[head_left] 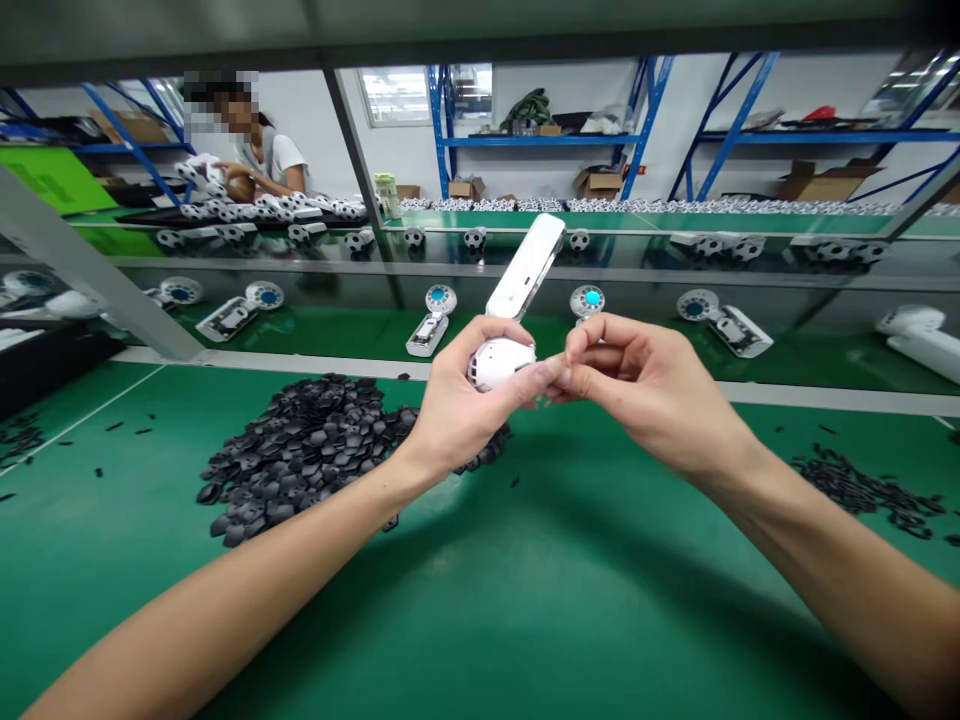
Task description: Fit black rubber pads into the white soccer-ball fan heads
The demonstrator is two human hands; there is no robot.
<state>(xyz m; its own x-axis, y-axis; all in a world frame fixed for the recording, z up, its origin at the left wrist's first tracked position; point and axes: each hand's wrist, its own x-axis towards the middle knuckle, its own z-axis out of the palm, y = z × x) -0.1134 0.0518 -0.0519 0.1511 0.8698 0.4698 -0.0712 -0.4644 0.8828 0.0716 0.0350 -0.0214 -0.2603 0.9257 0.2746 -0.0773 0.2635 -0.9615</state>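
Observation:
My left hand [457,395] is wrapped round the round head of a white handheld fan body [517,300], its flat handle pointing up and away from me. My right hand [637,385] is pinched at the fan's head, thumb and forefinger pressed together against my left thumb tip; whatever small part they hold is hidden. Both hands hover above the green mat [525,600]. A heap of small black plastic pieces [300,455] lies just left of and under my left hand.
A conveyor belt [645,345] beyond the mat carries several white fan parts with blue-centred heads [592,298]. A smaller scatter of black pieces [862,490] lies at right. A grey slanted frame post [97,280] stands at left. Another person [262,150] works at the far bench.

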